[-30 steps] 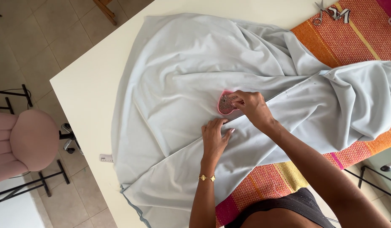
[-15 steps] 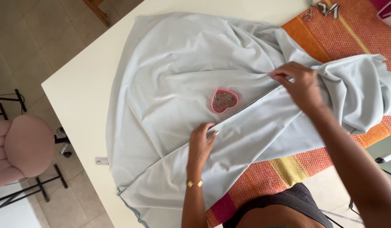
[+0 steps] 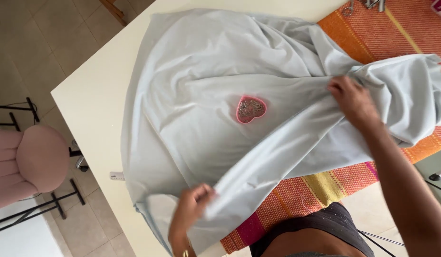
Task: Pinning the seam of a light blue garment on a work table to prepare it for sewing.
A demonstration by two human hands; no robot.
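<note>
Soft, even daylight fills the view, bright without harsh glare. The pale grey cloth shows gentle shadows in its folds, darkest toward 12 o'clock. The cream worktop reads nearly washed out. Both hands are smeared by motion blur, the left hand at 6 o'clock most, the right hand at 3 o'clock less.

The scene is covered by 1 view only, from a camera worn on the person's head. It faces steeply down onto the table from close above, within arm's reach. The pale grey fabric fills the centre of frame. The left hand enters at the lower edge, the right hand from the lower right. Tiled floor and a pink chair occupy the left margin.
</note>
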